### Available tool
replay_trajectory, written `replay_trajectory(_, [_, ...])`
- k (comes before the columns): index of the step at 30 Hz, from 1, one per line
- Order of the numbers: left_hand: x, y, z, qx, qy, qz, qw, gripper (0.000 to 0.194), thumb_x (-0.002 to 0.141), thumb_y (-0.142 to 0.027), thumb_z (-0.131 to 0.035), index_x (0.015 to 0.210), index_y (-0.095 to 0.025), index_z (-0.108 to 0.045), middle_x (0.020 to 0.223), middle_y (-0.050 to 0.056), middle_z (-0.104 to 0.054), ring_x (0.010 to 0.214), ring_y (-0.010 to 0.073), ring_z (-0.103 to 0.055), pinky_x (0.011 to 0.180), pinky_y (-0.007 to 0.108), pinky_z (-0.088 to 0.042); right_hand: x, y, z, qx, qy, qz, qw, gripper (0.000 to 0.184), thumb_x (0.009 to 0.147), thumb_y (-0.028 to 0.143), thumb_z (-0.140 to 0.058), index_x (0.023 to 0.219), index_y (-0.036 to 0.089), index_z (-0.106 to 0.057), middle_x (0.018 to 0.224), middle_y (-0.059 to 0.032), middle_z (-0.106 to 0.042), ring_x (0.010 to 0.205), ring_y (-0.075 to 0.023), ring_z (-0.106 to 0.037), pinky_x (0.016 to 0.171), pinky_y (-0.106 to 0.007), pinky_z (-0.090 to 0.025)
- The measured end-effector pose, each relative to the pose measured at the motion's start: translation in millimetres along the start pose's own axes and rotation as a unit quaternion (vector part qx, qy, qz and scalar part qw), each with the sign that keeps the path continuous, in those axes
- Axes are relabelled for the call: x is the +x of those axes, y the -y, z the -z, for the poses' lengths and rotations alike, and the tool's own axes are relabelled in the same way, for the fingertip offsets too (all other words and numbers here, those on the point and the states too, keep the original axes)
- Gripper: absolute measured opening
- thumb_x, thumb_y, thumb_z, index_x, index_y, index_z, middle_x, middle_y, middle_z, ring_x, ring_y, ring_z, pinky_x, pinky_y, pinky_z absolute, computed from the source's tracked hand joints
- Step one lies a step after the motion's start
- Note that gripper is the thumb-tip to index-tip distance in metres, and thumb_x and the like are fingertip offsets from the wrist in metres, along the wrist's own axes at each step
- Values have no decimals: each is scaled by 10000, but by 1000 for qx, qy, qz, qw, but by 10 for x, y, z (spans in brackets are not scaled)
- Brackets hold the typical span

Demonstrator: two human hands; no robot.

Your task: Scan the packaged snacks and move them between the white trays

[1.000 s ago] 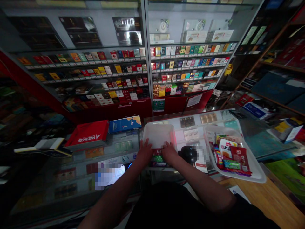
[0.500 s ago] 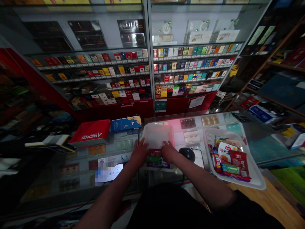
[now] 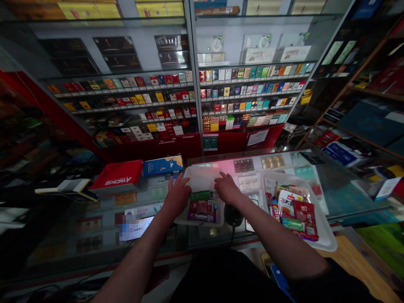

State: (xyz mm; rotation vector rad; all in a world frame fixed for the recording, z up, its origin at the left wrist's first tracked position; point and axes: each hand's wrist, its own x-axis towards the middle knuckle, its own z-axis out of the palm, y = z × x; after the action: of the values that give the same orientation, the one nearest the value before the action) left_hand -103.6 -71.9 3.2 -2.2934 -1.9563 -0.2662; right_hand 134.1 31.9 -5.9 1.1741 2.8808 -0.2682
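Note:
A white plastic tray point(image 3: 203, 173) lies on the glass counter between my hands. In its near half are a green packet point(image 3: 201, 195), a red packet point(image 3: 198, 208) and a purple-edged packet point(image 3: 202, 217). At the tray's left side is my left hand point(image 3: 177, 194), its fingers spread, with no object visible in it. My right hand point(image 3: 227, 189) hovers by the right rim, fingers apart and slightly bent; whether it touches the rim I cannot tell. Just below it sits a rounded black device with a cable point(image 3: 233, 216), beside a partly covered phone point(image 3: 251, 216).
A second white tray point(image 3: 326, 242) full of snack packets stands to the right. Leftward lie a red box point(image 3: 118, 174), a blue box point(image 3: 162, 165) and a lit phone point(image 3: 137, 229). Behind the counter rises a shelf unit point(image 3: 195, 84) with rows of small packs.
Both hands have drawn back from the packets toward the tray's sides. The green packet now lies above the red one, where the red was farther in before. The view has shifted slightly.

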Motion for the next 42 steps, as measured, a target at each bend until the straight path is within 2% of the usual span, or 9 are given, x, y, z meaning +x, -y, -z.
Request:
replay_trajectory(4, [157,-193,63,-20,-15,-18,1000,216,890,-130,-539,836,-204,-735,1449,115,-593,1521,374,-322,1216,699,-199,-151,-233,171,1,-42,-17,999,198,923,234,-601,1011,222,-779,1302,-101,-679,1472,-385,-327,1160,-570,-249])
replay_trajectory(9, [382,-437,54,-26,-26,-44,998,218,921,-149,-522,837,-193,-719,1441,116,-602,1514,372,-340,1218,673,-224,-336,-514,267,0,-70,-48,996,205,929,241,-596,1006,215,-784,1346,-90,-667,1470,-389,-331,1172,-555,-227])
replay_trajectory(16, [627,-659,-65,-62,-13,-73,995,220,928,-174,-513,865,-203,-722,1491,112,-562,1533,359,-302,1227,681,-190,-577,-811,292,-2,-66,-82,994,236,941,210,-570,1029,215,-789,1407,-85,-632,1491,-382,-296,1166,-517,-227])
replay_trajectory(21, [755,-843,-37,-81,-9,-73,994,236,945,-196,-507,871,-205,-731,1481,107,-573,1524,343,-324,1241,657,-186,-704,-970,294,17,-70,-114,991,255,957,220,-561,1085,222,-781,1425,-85,-620,1481,-369,-322,1161,-508,-249])
replay_trajectory(29, [947,-1092,-25,-79,-4,-82,993,254,959,-189,-493,883,-199,-735,1476,104,-580,1503,341,-363,1232,655,-205,-874,-1237,296,38,-101,-129,986,229,961,238,-571,1039,197,-782,1351,-99,-663,1407,-321,-424,1190,-450,-255])
replay_trajectory(35, [1112,-1211,-165,-89,6,-92,992,258,956,-181,-492,894,-209,-741,1472,90,-587,1503,332,-365,1230,650,-213,-970,-1413,188,58,-107,-138,983,221,961,234,-569,1009,205,-782,1307,-96,-688,1338,-276,-512,1208,-440,-249])
replay_trajectory(42, [1237,-1299,-464,-88,31,-92,991,263,960,-184,-486,861,-214,-728,1471,77,-589,1494,325,-384,1225,653,-220,-1037,-1547,49,55,-93,-140,984,224,974,229,-558,980,183,-778,1251,-114,-712,1276,-244,-578,1221,-410,-226])
